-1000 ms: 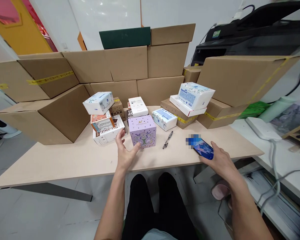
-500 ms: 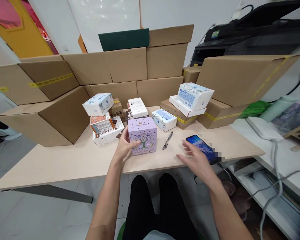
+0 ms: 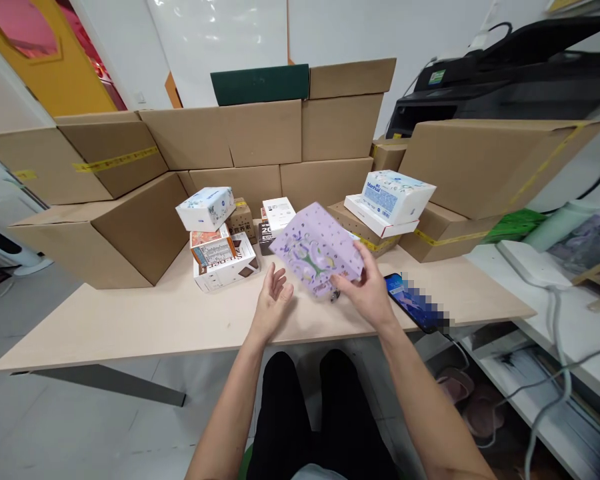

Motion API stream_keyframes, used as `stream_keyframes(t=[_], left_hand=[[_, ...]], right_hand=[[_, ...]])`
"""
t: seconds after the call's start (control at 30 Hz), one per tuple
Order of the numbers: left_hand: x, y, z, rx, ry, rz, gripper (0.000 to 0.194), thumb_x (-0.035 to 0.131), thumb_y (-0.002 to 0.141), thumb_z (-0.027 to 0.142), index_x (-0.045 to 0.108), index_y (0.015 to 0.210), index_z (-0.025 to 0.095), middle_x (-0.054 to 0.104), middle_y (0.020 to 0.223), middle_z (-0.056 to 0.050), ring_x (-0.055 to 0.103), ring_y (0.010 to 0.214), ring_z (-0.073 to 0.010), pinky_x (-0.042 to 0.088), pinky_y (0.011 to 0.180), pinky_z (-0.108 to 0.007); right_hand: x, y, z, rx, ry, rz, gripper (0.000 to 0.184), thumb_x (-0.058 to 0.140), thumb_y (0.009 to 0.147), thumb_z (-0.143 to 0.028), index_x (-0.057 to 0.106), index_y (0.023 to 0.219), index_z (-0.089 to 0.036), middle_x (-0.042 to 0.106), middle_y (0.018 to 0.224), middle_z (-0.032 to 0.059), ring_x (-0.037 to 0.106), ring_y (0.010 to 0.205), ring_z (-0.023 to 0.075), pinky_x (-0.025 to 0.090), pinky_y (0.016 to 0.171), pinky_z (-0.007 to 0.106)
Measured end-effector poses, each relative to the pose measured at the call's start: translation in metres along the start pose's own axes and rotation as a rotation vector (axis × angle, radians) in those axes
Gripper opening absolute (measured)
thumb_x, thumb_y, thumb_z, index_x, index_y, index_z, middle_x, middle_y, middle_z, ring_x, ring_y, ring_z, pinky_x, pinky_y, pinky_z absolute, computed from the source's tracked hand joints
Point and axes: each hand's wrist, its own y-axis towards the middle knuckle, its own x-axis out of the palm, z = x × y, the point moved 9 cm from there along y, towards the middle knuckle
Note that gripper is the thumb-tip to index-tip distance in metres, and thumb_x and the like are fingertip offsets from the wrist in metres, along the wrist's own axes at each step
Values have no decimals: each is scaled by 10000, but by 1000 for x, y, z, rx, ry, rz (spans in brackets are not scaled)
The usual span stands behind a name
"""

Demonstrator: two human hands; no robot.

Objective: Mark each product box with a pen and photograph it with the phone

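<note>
A purple patterned box (image 3: 316,248) is tilted above the table (image 3: 180,327), held at its right side by my right hand (image 3: 367,287), thumb on the front face. To the left of the box, my left hand (image 3: 273,300) is apart from it, fingers spread and holding nothing. Most of the pen (image 3: 335,295) is hidden behind the box and my right hand; only its tip shows. A phone (image 3: 411,303), partly blurred out, lies to the right of my right hand with a cable attached.
On the left, a tissue pack (image 3: 206,208) tops an orange box (image 3: 213,247) and a white box (image 3: 227,265). Another tissue pack (image 3: 397,195) sits on a flat white box (image 3: 377,219) at right. Large cardboard boxes (image 3: 265,133) wall the back and sides. A printer (image 3: 485,93) stands behind.
The purple box has been lifted and tilted, moving right. My left hand has let go of it, and my right hand has come from beside the phone to grip it.
</note>
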Motion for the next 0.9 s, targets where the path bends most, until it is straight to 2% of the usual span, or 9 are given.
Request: stream_keyframes(t=[0.07, 0.17, 0.3, 0.4, 0.5, 0.57, 0.67, 0.77, 0.9], left_hand=[[-15, -4, -10, 4, 132, 76, 744, 732, 835, 524, 443, 1475, 279, 568, 1428, -140, 525, 1368, -287, 371, 1174, -511], [-30, -12, -22, 12, 222, 122, 629, 732, 840, 468, 542, 1396, 244, 648, 1301, -134, 580, 1294, -284, 367, 1167, -526], [-39, -22, -30, 30, 307, 147, 513, 704, 861, 423, 615, 1318, 209, 684, 1250, -140, 627, 1221, -279, 428, 1120, -501], [-40, -25, -31, 41, 351, 146, 474, 702, 861, 399, 639, 1293, 216, 696, 1234, -129, 643, 1188, -278, 460, 1087, -487], [-37, -27, -32, 43, 374, 130, 448, 699, 864, 378, 650, 1287, 240, 708, 1209, -110, 647, 1180, -274, 457, 1086, -484], [-36, -27, -33, 42, 378, 121, 438, 691, 873, 372, 650, 1292, 251, 713, 1198, -100, 647, 1177, -269, 455, 1088, -480], [-36, -28, -33, 44, 372, 126, 421, 689, 876, 364, 658, 1281, 254, 720, 1178, -94, 655, 1153, -261, 463, 1079, -466], [-39, -28, -34, 41, 356, 141, 372, 691, 871, 355, 688, 1228, 251, 730, 1149, -90, 670, 1114, -256, 484, 1054, -447], [-43, -27, -35, 22, 327, 175, 270, 675, 874, 332, 726, 1120, 232, 743, 1092, -95, 695, 1053, -250, 518, 1004, -429]], right_hand=[[-18, 29, -8, -98, -260, 109, 882, 722, 765, -467, 348, 1532, -244, 388, 1493, 175, 464, 1355, 326, 543, 1002, 492], [-34, 77, -10, -159, -583, 222, 863, 723, 749, -424, 392, 1512, -193, 446, 1381, 187, 435, 1349, 359, 432, 1090, 558], [-32, 120, 8, -96, -723, 199, 810, 726, 757, -372, 424, 1476, -151, 413, 1376, 203, 474, 1290, 368, 409, 1085, 548], [-29, 122, 11, -65, -792, 231, 769, 690, 800, -330, 408, 1482, -118, 333, 1457, 244, 419, 1342, 406, 376, 1100, 568], [-19, 102, -10, -193, -853, 326, 674, 617, 871, -323, 423, 1468, -77, 232, 1520, 272, 320, 1400, 436, 297, 1140, 600], [4, 88, -23, -316, -835, 307, 557, 536, 929, -343, 485, 1409, -65, 311, 1456, 262, 346, 1370, 402, 292, 1148, 573], [63, 85, -22, -404, -742, 101, 445, 471, 968, -377, 559, 1307, -103, 448, 1281, 216, 448, 1251, 336, 361, 1110, 506], [121, 106, 2, -295, -710, -37, 603, 595, 904, -474, 482, 1383, -126, 412, 1354, 238, 432, 1258, 381, 370, 1071, 554], [168, 146, 37, -78, -707, -30, 827, 643, 834, -611, 355, 1447, -137, 220, 1529, 295, 355, 1317, 463, 311, 1046, 661]])
